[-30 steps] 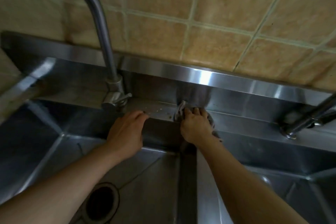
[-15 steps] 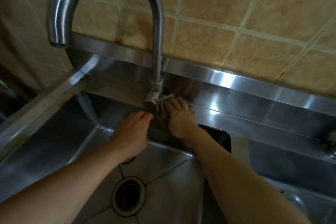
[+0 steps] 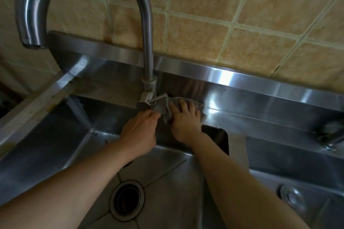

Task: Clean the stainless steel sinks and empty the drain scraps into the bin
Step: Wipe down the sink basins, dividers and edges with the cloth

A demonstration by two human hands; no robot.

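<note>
A double stainless steel sink fills the view, with the left basin (image 3: 55,147) below me and its open round drain (image 3: 127,201) in the floor. My right hand (image 3: 186,119) presses a grey cloth (image 3: 165,108) flat on the rear ledge, just right of the tall curved faucet (image 3: 147,42). My left hand (image 3: 139,130) rests with curled fingers on the ledge edge beside the faucet base, touching the cloth's left end. The right basin (image 3: 279,158) shows a covered drain (image 3: 292,197) at lower right.
A steel backsplash (image 3: 242,82) runs under the beige tiled wall (image 3: 242,15). A divider (image 3: 238,147) separates the basins. Part of a second tap (image 3: 331,139) sits at the far right. The sink's left rim (image 3: 37,102) slopes toward me.
The view swung left, bringing the faucet's full arch into sight. My right hand slid the cloth left along the ledge to the faucet base, and my left hand stayed close beside it.
</note>
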